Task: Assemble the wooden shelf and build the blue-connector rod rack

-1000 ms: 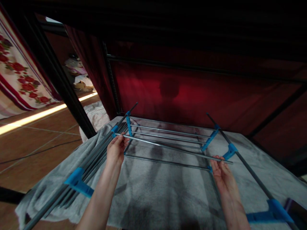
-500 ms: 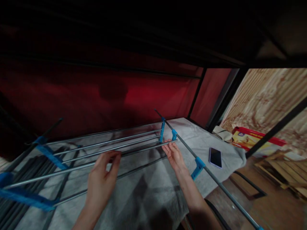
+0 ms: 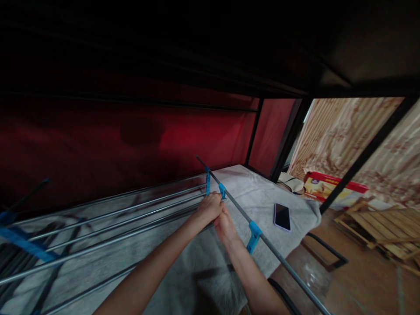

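Observation:
A rack of grey metal rods [image 3: 131,232] with blue plastic connectors [image 3: 254,236] lies across a grey-white cloth [image 3: 243,183]. My left hand [image 3: 210,206] is closed round the end of a rod, beside a small blue connector on the long right-hand pole [image 3: 275,251]. Just to its right and touching it, my right hand [image 3: 224,221] is closed at the same rod end. The rod tip between the hands is mostly hidden by the fingers. At the far left, another blue connector [image 3: 28,245] joins several rods.
A phone [image 3: 282,216] lies on the cloth at the right. Black frame posts [image 3: 292,140] and a red panel [image 3: 197,135] surround the surface. Beyond are a red and yellow box [image 3: 321,186], a wooden slatted piece [image 3: 383,223] and a patterned curtain [image 3: 348,135].
My left hand has moved right along the rods to meet my right hand, whose fingers have closed. The view has shifted a little to the right.

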A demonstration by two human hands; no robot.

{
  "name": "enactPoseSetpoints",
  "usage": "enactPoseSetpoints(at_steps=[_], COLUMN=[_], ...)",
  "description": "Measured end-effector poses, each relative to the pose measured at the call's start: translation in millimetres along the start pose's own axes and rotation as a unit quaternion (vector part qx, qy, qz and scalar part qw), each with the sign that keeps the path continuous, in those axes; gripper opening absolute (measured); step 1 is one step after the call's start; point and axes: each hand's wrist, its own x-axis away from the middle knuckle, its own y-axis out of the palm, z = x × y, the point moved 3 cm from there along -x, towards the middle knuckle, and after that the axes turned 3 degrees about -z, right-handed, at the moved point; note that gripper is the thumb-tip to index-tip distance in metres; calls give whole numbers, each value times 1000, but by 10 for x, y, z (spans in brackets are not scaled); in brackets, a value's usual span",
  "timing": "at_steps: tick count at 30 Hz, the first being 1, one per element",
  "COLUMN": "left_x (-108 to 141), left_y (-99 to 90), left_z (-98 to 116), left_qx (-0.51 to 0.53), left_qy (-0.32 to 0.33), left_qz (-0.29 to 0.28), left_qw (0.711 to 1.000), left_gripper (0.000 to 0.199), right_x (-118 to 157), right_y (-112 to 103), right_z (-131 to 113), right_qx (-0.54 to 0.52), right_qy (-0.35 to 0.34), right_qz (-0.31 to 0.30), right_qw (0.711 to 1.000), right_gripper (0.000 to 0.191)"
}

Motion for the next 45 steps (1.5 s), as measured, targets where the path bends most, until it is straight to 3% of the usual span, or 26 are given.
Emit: enactPoseSetpoints(at_steps=[5,12,15,18,20,28,36,45], left_x=[-131,-89,-61,-44,-39,-39,-42,-80], left_y=[73,130,123,108,97,55,-15,-34], left_z=[-68,-159,-144,-125,-116,-95,-100,-169], left_qx=[-8,-43,-60,-68,-73,-99,-108,-107], left_qy=[-14,-2,-5,-2,1,-3,-4,-10], left_qz=[-8,-28,-28,-27,-26,-33,-45,-13], left_qw=[1000,999,998,997,997,994,993,994], left_gripper=[23,23,26,30,32,32,32,31], right_x=[6,-24,-55,-65,-92,-310,-336,-317], right_y=[2,-222,-372,-444,-419,-234,-273,-306], right_z=[-49,-52,-118,-296,-388,-451,-467,-368], right_qx=[9,173,274,410,439,408,422,440], right_qy=[28,62,-7,-128,-169,-190,-210,-227], right_qz=[-15,-1,55,138,150,59,75,66], right_qw=[999,983,960,892,869,891,879,866], right_gripper=[19,27,22,18,22,37,34,28])
